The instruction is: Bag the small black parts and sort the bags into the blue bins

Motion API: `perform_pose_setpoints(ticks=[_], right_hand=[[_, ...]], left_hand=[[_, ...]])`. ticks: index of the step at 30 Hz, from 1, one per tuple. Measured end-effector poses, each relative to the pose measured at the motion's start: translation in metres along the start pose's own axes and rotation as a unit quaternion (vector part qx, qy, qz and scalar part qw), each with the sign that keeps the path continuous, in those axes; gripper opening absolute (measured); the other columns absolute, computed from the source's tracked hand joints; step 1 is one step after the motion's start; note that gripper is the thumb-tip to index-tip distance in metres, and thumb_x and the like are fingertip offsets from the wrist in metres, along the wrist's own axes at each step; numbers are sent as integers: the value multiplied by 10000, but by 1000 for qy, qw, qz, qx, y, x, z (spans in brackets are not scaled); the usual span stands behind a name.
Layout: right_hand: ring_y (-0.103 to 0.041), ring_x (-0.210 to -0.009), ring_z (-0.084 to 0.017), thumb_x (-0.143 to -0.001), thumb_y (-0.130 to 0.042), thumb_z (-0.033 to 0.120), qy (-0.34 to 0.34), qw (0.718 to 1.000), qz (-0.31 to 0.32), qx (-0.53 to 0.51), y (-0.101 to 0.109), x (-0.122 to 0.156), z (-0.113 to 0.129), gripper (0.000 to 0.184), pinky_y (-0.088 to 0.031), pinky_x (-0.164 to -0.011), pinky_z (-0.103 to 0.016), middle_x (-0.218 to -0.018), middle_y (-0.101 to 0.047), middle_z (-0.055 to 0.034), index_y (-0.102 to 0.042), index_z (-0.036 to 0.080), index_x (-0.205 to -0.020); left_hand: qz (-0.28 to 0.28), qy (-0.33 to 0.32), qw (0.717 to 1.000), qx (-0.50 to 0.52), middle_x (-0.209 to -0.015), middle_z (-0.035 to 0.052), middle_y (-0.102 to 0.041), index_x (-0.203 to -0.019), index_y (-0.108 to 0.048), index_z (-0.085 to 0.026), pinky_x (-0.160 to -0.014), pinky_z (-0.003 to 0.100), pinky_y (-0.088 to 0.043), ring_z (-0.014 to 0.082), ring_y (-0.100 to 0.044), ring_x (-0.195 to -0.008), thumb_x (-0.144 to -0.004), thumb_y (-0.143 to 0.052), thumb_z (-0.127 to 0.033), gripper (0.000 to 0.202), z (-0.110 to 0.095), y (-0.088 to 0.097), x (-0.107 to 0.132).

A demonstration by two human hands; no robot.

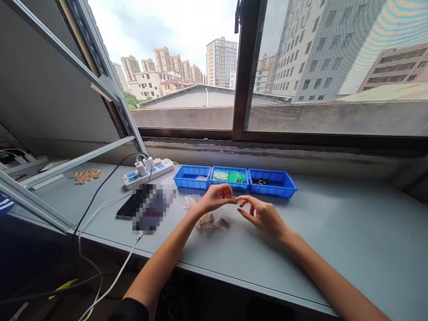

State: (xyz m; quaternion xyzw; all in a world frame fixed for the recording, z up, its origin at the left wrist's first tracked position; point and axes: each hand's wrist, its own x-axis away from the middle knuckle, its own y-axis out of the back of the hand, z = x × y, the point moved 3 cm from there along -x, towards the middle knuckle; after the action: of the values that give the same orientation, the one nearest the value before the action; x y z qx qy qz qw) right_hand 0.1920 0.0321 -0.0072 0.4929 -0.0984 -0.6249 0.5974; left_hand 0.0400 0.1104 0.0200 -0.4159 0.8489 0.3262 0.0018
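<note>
Both my hands meet over the grey worktop (334,232), just in front of three blue trays. My left hand (216,199) is closed in a pinch, and my right hand (262,214) pinches toward it; a tiny part sits between their fingertips, too small to name. Small clear plastic bags (214,220) lie on the worktop under my left hand. The left blue tray (192,176) looks nearly bare, the middle tray (230,177) holds green pieces, and the right tray (272,183) holds small dark parts.
A white power strip (149,172) with plugs and cables sits left of the trays. A dark phone (129,207) lies beside a blurred patch. Small tan pieces (87,175) lie far left near aluminium frame rails (76,162). A window runs along the back.
</note>
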Motion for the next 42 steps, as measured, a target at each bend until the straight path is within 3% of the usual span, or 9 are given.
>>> perform_pose_setpoints(ticks=[7, 14, 21, 27, 36, 42], right_hand=[[-533, -447, -93, -875, -467, 324, 10, 997, -73, 14, 5, 0, -1, 232, -439, -464, -218, -777, -668, -4, -627, 224, -1010], [-517, -471, -90, -875, -452, 300, -11, 994, -104, -18, 10, -2, 5, 244, -445, -453, -205, -775, -617, -15, -633, 210, -1013], [-500, -467, -88, -878, -474, 395, -42, 988, -118, -86, 11, -3, 2, 275, -427, -432, -210, -737, -594, -11, -631, 201, -993], [-499, -412, -83, -854, -506, 487, -66, 981, -125, -134, 11, -3, -2, 299, -410, -385, -210, -706, -621, -2, -596, 205, -895], [-563, -475, -67, -913, -457, 371, 49, 985, -162, -23, 17, -1, 5, 293, -448, -421, -185, -895, -666, -47, -603, 201, -724], [-556, -468, -59, -892, -504, 372, 50, 970, -236, 16, 22, 1, 5, 270, -455, -413, -183, -940, -666, -58, -663, 204, -753]], left_hand=[[2, -9, 1000, 28, -629, -13, -569, -660, -596, -165, -546, 231, -372, 98, -462, -585, -672, -684, -508, 354, -3, -4, 0], [-11, -6, 997, 81, -597, -31, -515, -649, -575, -155, -533, 225, -351, 83, -435, -564, -671, -691, -518, 381, -8, -3, 0], [7, 33, 983, 183, -657, 3, -587, -712, -595, -143, -575, 235, -395, 101, -516, -609, -615, -746, -493, 394, -7, -11, 0], [-24, 32, 987, 157, -713, 0, -581, -730, -618, -149, -530, 212, -331, 82, -461, -604, -630, -739, -447, 338, -10, -13, 0], [-54, -33, 993, 104, -842, 28, -573, -674, -666, -163, -504, 203, -310, 74, -467, -620, -677, -650, -242, 80, -8, -11, -2], [-84, -53, 990, 100, -881, 48, -589, -745, -717, -194, -546, 222, -364, 107, -502, -686, -687, -697, -372, 188, -8, -10, -1]])
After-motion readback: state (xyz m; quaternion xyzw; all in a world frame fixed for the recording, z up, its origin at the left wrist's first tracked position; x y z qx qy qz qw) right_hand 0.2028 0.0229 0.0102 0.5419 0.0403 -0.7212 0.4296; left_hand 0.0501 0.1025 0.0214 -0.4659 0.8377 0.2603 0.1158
